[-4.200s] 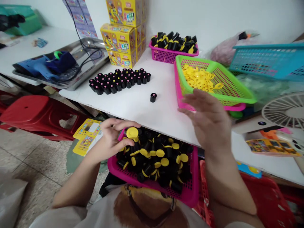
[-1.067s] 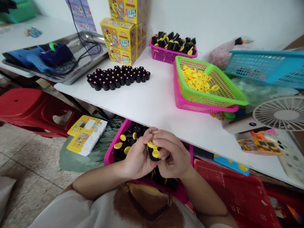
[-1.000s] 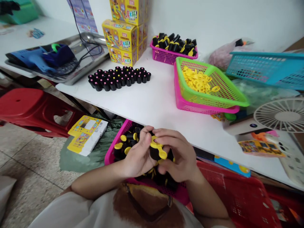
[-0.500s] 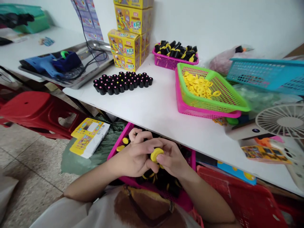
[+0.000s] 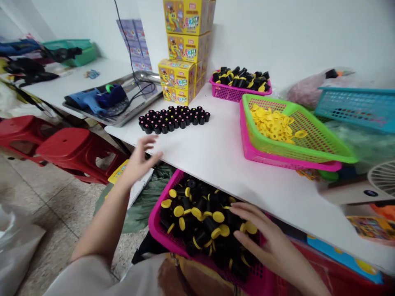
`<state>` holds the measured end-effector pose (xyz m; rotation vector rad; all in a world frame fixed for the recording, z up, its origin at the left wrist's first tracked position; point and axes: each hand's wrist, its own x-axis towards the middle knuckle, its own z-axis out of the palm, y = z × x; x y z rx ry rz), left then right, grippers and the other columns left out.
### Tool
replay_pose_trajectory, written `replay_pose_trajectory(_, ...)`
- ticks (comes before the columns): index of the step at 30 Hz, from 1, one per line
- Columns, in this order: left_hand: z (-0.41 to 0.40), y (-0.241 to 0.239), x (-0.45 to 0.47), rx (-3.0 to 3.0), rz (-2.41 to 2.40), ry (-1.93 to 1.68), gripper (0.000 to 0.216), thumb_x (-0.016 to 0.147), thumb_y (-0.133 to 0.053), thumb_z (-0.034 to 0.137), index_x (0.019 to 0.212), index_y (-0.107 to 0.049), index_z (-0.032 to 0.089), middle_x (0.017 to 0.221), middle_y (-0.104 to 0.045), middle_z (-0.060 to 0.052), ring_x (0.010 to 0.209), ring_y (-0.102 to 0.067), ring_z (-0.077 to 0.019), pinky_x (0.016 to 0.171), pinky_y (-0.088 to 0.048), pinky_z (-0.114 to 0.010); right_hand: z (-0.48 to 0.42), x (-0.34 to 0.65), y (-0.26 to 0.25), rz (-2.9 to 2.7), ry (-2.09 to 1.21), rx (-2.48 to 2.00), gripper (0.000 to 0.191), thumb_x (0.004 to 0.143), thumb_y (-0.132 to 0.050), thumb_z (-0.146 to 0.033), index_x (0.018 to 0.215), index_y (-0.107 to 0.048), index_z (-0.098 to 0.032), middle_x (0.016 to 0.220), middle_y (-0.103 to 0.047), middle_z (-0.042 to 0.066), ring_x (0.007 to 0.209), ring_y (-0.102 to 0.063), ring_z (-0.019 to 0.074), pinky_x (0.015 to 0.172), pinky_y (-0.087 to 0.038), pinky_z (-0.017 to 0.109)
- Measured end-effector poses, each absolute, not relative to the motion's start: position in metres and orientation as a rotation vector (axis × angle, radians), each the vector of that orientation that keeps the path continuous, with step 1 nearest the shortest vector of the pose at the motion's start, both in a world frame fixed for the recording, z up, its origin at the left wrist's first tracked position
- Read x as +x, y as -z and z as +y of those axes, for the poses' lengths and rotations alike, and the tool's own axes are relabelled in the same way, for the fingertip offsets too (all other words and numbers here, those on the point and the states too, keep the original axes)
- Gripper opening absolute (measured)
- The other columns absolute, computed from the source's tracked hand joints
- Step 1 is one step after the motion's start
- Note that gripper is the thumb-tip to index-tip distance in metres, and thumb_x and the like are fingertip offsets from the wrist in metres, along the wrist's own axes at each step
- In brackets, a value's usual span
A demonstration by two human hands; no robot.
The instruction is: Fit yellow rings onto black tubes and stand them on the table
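Hands parted: half a second ago both were clasped round one yellow-capped piece, now neither holds anything I can see

At 10 o'clock of the pink basket (image 5: 153,224) my left hand (image 5: 142,158) hangs blurred in the air, fingers spread and empty, short of the black rows (image 5: 174,119) standing upright on the table (image 5: 212,156); my right hand (image 5: 268,242) lies palm-down at 4 o'clock in the basket, fingers splayed over the capped pieces (image 5: 200,216), which sit low under the table edge, I judge, so both hands reach them easily
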<state>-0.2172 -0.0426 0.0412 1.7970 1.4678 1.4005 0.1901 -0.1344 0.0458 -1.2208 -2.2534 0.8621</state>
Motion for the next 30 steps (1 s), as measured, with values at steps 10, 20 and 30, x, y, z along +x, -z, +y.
replay_pose_trajectory(10, 0.134, -0.027, -0.312, 0.905, 1.759, -1.664, 0.053, 0.106, -0.024, 0.047, 0.114, -0.065, 0.014, 0.129, -0.071, -0.013, 0.133, -0.059, -0.0242, 0.114, -0.041, -0.037, -0.14, 0.195, -0.017, -2.209, -0.91, -1.254, 0.031, 0.098, -0.061, -0.042, 0.121, -0.076, -0.029, 0.128, -0.074, 0.009, 0.121, -0.072, 0.0246, 0.102, -0.061, 0.034)
replay_pose_trajectory(20, 0.139, -0.015, -0.306, 0.991, 1.781, -1.599, 0.062, 0.102, -0.024, 0.049, 0.102, -0.076, 0.015, 0.116, -0.076, -0.012, 0.124, -0.061, -0.0324, 0.111, -0.044, -0.043, -0.14, 0.194, -0.018, -2.179, -0.968, -1.26, 0.027, 0.097, -0.062, -0.044, 0.115, -0.078, -0.031, 0.121, -0.077, 0.007, 0.113, -0.075, 0.0234, 0.097, -0.063, 0.031)
replay_pose_trajectory(30, 0.127, -0.011, -0.294, 1.05, 1.789, -1.562, 0.055, 0.101, -0.029, 0.047, 0.101, -0.076, 0.018, 0.116, -0.076, -0.011, 0.12, -0.063, -0.0317, 0.108, -0.046, -0.043, -0.127, 0.184, -0.031, -2.297, -1.042, -1.22, 0.029, 0.099, -0.061, -0.045, 0.12, -0.076, -0.034, 0.131, -0.073, 0.005, 0.123, -0.071, 0.0243, 0.104, -0.06, 0.035)
